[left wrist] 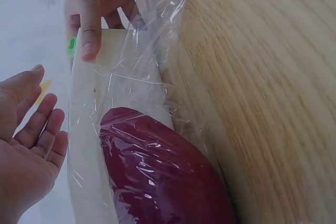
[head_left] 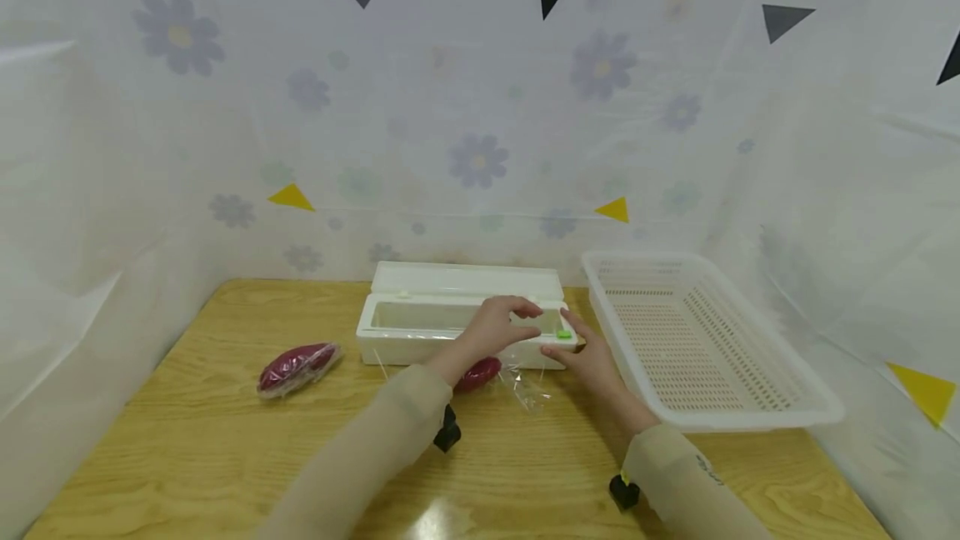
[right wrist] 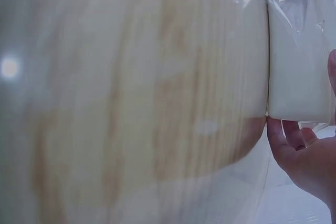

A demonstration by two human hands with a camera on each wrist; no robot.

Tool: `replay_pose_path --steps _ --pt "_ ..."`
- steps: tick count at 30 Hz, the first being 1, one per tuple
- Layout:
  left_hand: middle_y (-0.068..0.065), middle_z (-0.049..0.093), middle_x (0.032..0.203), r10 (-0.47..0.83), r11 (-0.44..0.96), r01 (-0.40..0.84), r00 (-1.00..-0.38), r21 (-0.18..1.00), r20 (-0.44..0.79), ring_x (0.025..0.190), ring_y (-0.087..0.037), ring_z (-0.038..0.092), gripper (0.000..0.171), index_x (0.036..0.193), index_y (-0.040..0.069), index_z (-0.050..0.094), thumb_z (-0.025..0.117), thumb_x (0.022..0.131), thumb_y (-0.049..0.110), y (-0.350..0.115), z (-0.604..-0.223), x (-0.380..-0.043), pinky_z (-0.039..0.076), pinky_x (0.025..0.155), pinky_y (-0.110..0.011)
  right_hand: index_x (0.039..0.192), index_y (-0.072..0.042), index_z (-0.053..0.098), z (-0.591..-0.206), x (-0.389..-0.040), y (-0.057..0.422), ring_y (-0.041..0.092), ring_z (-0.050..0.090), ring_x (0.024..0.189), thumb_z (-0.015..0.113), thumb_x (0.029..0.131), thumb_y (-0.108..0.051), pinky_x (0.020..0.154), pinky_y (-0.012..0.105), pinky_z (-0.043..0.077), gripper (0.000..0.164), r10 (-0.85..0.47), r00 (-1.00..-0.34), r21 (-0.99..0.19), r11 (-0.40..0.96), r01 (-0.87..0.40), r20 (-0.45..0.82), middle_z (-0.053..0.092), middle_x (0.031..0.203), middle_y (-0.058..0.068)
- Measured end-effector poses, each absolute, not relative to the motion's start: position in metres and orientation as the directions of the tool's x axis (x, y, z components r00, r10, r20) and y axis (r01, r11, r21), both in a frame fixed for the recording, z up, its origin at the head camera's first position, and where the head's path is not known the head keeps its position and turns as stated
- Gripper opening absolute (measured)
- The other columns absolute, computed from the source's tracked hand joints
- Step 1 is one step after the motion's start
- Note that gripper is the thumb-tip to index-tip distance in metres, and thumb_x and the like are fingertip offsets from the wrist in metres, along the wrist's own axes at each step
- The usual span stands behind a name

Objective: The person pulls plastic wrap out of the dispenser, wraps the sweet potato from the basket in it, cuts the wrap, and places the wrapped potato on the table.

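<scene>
A white cling film dispenser box (head_left: 408, 351) stands lengthwise with its lid (head_left: 465, 277) raised and a green slider (head_left: 564, 334) at its right end. My right hand (head_left: 596, 357) grips that right end, thumb on the front side. Over the box hovers my left hand (head_left: 489, 330), fingers loosely bent and thumb apart, holding nothing. In front of the box lies a smooth purple-red oblong vegetable (left wrist: 157, 171), partly hidden by the left arm in the head view. Clear cling film (left wrist: 139, 85) covers it and runs along the box front.
A second purple-red vegetable (head_left: 296, 369), wrapped in film, lies left on the wooden table (head_left: 202, 448). To the right stands a large white plastic basket (head_left: 750, 421) with slotted sides. A flower-patterned sheet (head_left: 420, 115) hangs behind the table.
</scene>
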State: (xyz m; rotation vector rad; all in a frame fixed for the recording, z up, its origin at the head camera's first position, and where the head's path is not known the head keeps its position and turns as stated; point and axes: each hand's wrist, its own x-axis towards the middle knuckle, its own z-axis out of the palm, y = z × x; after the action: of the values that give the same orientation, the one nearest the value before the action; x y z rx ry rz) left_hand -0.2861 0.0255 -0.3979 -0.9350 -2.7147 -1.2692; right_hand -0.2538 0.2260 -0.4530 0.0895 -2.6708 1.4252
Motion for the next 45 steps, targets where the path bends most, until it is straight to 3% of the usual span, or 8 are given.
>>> replay_pose_path --steps 8,15,23,31,38,45 --pt "0.001 0.068 0.109 0.574 0.492 0.516 -0.797 0.701 0.185 0.103 -0.015 0.06 0.023 0.109 0.013 0.07 0.065 0.09 0.025 0.041 -0.397 -0.295 0.048 0.088 -0.03 0.147 -0.026 0.034 -0.453 -0.253 0.229 0.012 0.045 0.06 0.076 0.077 -0.039 0.052 0.022 0.04 0.083 -0.015 -0.993 -0.835 0.54 -0.107 0.118 0.044 0.142 0.01" --pt "0.005 0.07 0.097 0.577 0.489 0.478 -0.804 0.73 0.14 0.089 -0.008 0.062 0.018 0.101 0.016 0.073 0.065 0.09 0.029 0.049 -0.404 -0.298 0.05 0.077 -0.023 0.147 -0.025 0.033 -0.455 -0.251 0.227 0.01 0.045 0.057 0.074 0.078 -0.039 0.053 0.022 0.042 0.082 -0.056 -0.991 -0.851 0.508 -0.135 0.124 0.03 0.152 0.009" --pt "0.007 0.07 0.087 0.572 0.513 0.506 -0.804 0.693 0.164 0.079 -0.007 0.061 0.011 0.089 0.018 0.073 0.066 0.089 0.027 0.053 -0.407 -0.298 0.048 0.071 -0.022 0.147 -0.025 0.034 -0.456 -0.251 0.225 0.005 0.037 0.05 0.074 0.078 -0.039 0.049 0.02 0.038 0.081 -0.063 -0.989 -0.839 0.523 -0.148 0.135 0.034 0.15 0.009" --pt "0.004 0.071 0.093 0.582 0.471 0.488 -0.798 0.735 0.157 0.086 -0.009 0.061 0.016 0.097 0.014 0.073 0.069 0.087 0.027 0.057 -0.404 -0.296 0.049 0.075 -0.021 0.148 -0.025 0.032 -0.455 -0.25 0.226 0.01 0.045 0.056 0.075 0.077 -0.038 0.053 0.022 0.042 0.083 -0.069 -0.99 -0.836 0.529 -0.142 0.125 0.035 0.149 0.01" --pt "0.006 0.07 0.091 0.598 0.475 0.487 -0.79 0.733 0.137 0.086 -0.007 0.06 0.016 0.095 0.016 0.074 0.072 0.085 0.028 0.061 -0.406 -0.295 0.048 0.072 -0.02 0.148 -0.024 0.032 -0.455 -0.249 0.225 0.017 0.065 0.081 0.076 0.077 -0.035 0.067 0.025 0.051 0.083 -0.066 -0.992 -0.857 0.5 -0.13 0.112 0.032 0.151 0.01" --pt "0.006 0.07 0.085 0.594 0.491 0.535 -0.783 0.688 0.185 0.082 -0.008 0.061 0.01 0.087 0.016 0.073 0.072 0.085 0.026 0.06 -0.408 -0.296 0.047 0.069 -0.019 0.147 -0.024 0.034 -0.455 -0.25 0.225 0.013 0.056 0.064 0.076 0.078 -0.034 0.057 0.022 0.046 0.082 -0.054 -0.991 -0.852 0.507 -0.133 0.123 0.034 0.15 0.011"
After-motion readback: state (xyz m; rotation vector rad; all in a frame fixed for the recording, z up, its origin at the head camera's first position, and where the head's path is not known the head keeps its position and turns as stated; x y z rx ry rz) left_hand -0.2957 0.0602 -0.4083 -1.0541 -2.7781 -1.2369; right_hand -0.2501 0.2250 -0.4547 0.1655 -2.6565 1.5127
